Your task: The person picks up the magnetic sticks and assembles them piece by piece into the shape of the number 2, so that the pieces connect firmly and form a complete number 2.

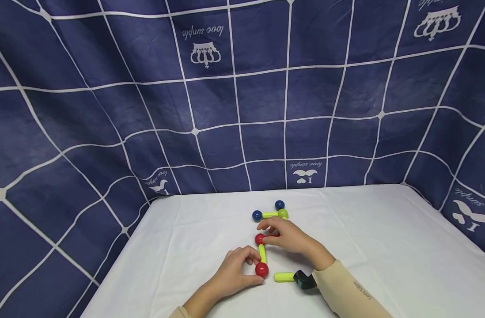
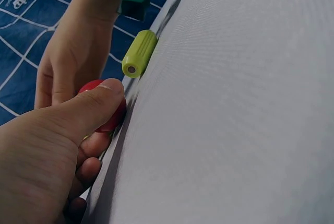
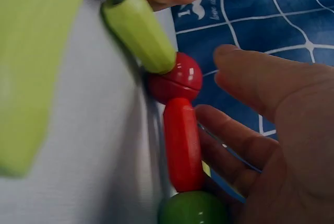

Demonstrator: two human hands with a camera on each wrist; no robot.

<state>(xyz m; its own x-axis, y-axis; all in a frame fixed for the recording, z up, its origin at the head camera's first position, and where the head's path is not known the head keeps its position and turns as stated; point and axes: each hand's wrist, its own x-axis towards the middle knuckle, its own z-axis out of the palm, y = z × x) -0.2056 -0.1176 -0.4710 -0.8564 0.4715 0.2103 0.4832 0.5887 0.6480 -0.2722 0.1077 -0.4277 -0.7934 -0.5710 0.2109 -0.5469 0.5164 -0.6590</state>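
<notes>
Left hand (image 1: 231,274) pinches the near red ball (image 1: 261,269) on the counter (image 1: 385,247); right hand (image 1: 288,235) covers the red stick (image 3: 182,143), fingers loosely curved, seemingly touching it; far red ball (image 1: 259,239) alongside.

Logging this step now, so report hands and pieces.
Left hand pinches near red ball. Right hand cups red rod, fingers relaxed. Loose green rod lies apart beside right wrist; nothing blocking.
</notes>
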